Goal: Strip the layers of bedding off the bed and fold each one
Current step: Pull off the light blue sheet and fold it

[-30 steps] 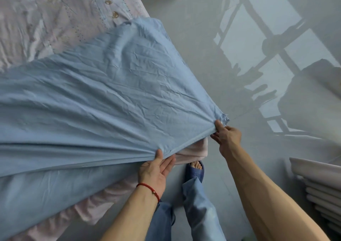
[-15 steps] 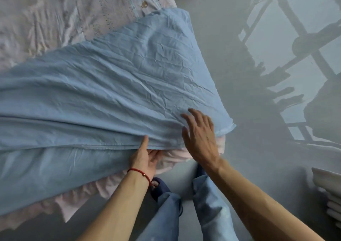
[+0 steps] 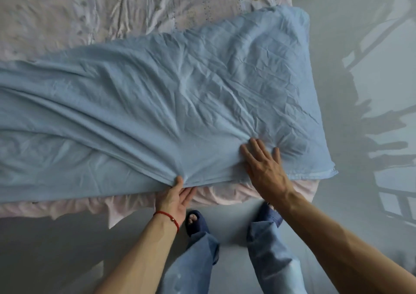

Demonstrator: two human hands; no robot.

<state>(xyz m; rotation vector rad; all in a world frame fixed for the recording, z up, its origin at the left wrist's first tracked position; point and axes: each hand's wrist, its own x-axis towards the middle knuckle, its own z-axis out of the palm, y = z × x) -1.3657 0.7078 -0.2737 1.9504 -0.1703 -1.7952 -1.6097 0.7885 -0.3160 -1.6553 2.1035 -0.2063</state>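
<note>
A wrinkled light blue sheet [image 3: 171, 104] lies folded over across the bed, its near edge along the bed's side. My left hand [image 3: 174, 198], with a red string on the wrist, pinches that near edge between thumb and fingers. My right hand [image 3: 263, 165] rests flat on top of the sheet near its right corner, fingers spread, holding nothing. Beneath the blue sheet lies a pale pink cover [image 3: 126, 12] with embroidered bands and buttons, and a pink frill hangs below the near edge.
Grey floor [image 3: 360, 46] runs along the bed's right side and in front of it, crossed by window shadows. My legs in blue trousers and a dark open-toe slipper [image 3: 195, 221] stand close against the bed's near side.
My right hand let go of the sheet's corner and came down flat on the sheet. The sheet dropped onto the bed. My left hand kept its pinch on the edge.
</note>
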